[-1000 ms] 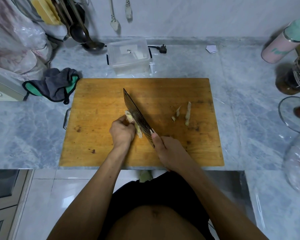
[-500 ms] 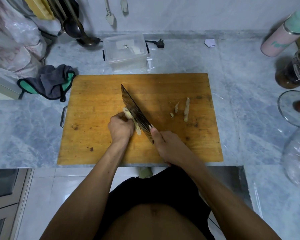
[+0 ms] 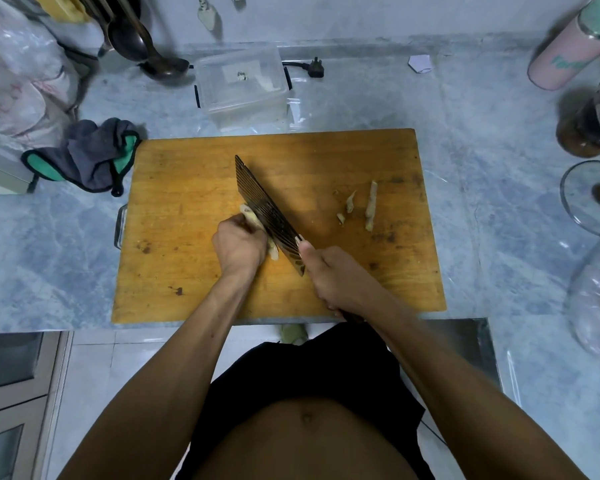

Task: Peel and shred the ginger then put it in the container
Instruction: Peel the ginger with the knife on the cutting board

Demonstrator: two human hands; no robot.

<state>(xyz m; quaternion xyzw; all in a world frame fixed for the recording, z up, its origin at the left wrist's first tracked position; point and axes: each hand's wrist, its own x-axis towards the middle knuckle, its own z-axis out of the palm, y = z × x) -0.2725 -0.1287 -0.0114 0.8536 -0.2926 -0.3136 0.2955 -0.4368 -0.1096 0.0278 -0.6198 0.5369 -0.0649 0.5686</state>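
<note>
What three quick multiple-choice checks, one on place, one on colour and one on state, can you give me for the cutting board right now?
1. Where do the ginger peel strips lie?
A. on the cutting board, right of the cleaver
B. inside the clear plastic container
C. on the countertop

2. What colour trims the grey oven mitt?
A. red
B. green
C. yellow

3. What is the left hand doing?
A. resting flat on the board
B. lifting the container
C. holding the ginger against the blade

Answers: 1 A, the strips sit on the wood right of the blade. 2 B, a green edge shows round the mitt. 3 C, its fingers curl round the ginger while the right hand grips the cleaver handle.
</note>
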